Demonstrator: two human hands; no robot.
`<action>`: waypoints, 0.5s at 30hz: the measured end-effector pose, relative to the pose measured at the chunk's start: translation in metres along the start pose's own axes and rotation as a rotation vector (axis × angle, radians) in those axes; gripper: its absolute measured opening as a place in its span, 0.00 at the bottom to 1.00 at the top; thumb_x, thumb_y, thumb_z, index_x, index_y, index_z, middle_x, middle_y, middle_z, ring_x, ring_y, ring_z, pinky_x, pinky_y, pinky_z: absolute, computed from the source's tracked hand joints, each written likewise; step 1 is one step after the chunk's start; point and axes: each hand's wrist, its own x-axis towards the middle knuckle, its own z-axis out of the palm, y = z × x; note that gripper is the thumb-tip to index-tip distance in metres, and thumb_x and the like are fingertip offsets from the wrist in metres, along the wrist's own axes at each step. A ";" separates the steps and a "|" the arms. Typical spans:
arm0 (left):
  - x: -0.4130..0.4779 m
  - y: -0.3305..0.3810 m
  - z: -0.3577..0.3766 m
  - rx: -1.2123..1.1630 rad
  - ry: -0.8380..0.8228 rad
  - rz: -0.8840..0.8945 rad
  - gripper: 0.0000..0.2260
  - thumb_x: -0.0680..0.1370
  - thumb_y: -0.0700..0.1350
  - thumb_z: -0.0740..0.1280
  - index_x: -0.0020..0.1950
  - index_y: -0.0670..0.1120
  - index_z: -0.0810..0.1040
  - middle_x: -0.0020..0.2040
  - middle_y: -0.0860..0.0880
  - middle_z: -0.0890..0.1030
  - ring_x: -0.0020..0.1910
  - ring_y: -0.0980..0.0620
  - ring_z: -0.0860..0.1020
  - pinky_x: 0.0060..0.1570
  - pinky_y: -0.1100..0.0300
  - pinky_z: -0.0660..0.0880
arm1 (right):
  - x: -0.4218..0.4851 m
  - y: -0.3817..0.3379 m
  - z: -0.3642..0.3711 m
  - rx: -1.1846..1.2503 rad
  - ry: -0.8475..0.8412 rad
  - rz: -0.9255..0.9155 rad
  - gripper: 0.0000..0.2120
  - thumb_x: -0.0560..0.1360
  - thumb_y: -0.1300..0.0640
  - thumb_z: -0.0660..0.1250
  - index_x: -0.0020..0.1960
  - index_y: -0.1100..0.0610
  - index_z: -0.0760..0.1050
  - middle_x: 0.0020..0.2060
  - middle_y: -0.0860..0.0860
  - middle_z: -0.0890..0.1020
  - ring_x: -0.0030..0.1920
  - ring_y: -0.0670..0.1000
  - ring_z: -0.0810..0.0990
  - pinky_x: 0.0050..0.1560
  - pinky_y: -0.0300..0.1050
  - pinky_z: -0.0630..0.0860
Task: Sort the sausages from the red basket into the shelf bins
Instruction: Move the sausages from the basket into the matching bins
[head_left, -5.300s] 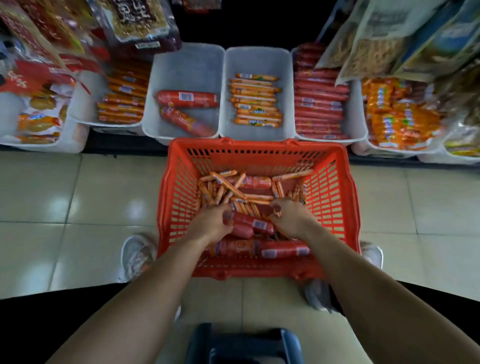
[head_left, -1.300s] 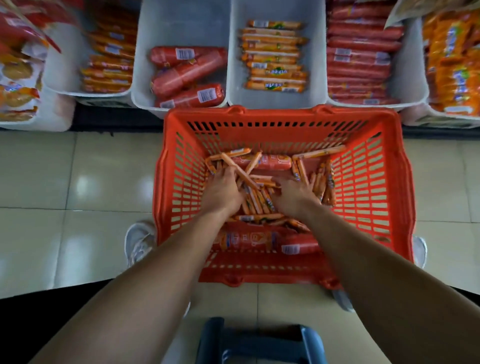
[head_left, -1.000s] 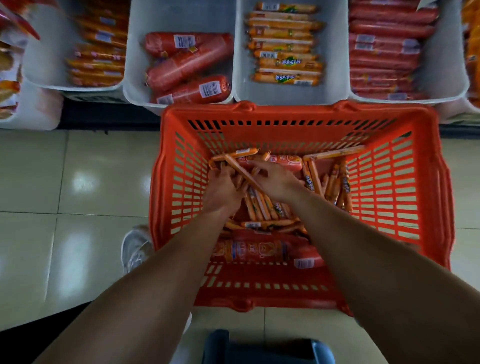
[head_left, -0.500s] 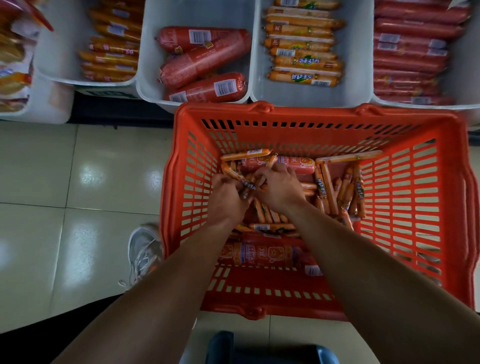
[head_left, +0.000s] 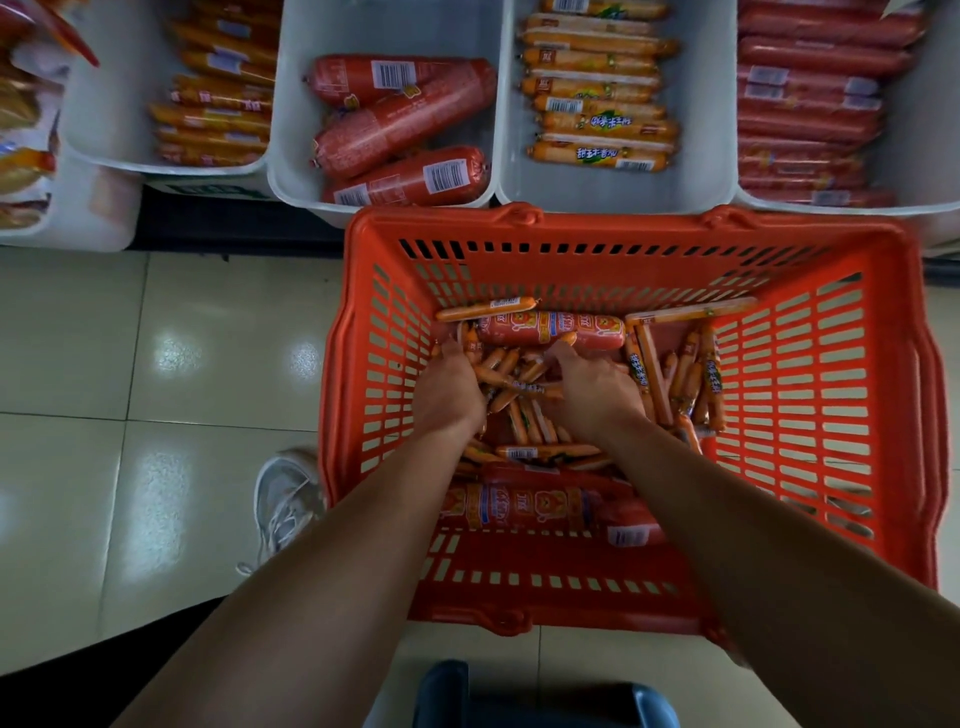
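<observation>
Head view: both hands reach down into the red basket (head_left: 623, 228) on the floor (head_left: 156, 364). The left hand (head_left: 449, 395) has its fingers (head_left: 460, 361) curled round a bunch of thin sausages (head_left: 519, 387) that sticks out toward the right hand (head_left: 592, 395). The right fingers (head_left: 566, 353) bend down into the same pile with their tips hidden, so I cannot tell whether they grip anything. Just beyond both sets of fingers a thick sausage (head_left: 550, 328) lies crosswise; more thin ones lie to the right of the right fingers. Another thick one (head_left: 519, 506) lies under the forearms. Well beyond the fingers, touching the basket's far rim, stand two white bins (head_left: 389, 205), one with thick sausages, its neighbour with orange ones. A shoe (head_left: 288, 499) shows left of the basket.
</observation>
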 end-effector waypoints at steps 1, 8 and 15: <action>0.001 -0.001 -0.001 0.008 -0.023 -0.013 0.14 0.79 0.38 0.66 0.64 0.43 0.72 0.55 0.44 0.80 0.56 0.43 0.79 0.53 0.51 0.76 | 0.001 -0.002 0.000 -0.040 -0.014 -0.027 0.26 0.74 0.47 0.71 0.68 0.47 0.67 0.54 0.55 0.80 0.56 0.59 0.78 0.45 0.48 0.71; -0.005 -0.006 0.001 0.089 -0.190 -0.003 0.14 0.77 0.39 0.68 0.63 0.43 0.77 0.58 0.43 0.79 0.56 0.43 0.78 0.55 0.50 0.78 | 0.001 0.002 0.003 -0.294 -0.117 -0.188 0.28 0.75 0.62 0.67 0.73 0.50 0.64 0.66 0.53 0.72 0.64 0.58 0.73 0.53 0.52 0.74; -0.009 -0.005 -0.006 -0.131 -0.251 -0.118 0.10 0.79 0.39 0.66 0.60 0.43 0.76 0.56 0.44 0.78 0.53 0.44 0.78 0.49 0.51 0.77 | 0.001 0.015 -0.014 0.008 -0.001 -0.077 0.12 0.78 0.60 0.61 0.61 0.56 0.69 0.50 0.56 0.78 0.50 0.59 0.79 0.45 0.51 0.75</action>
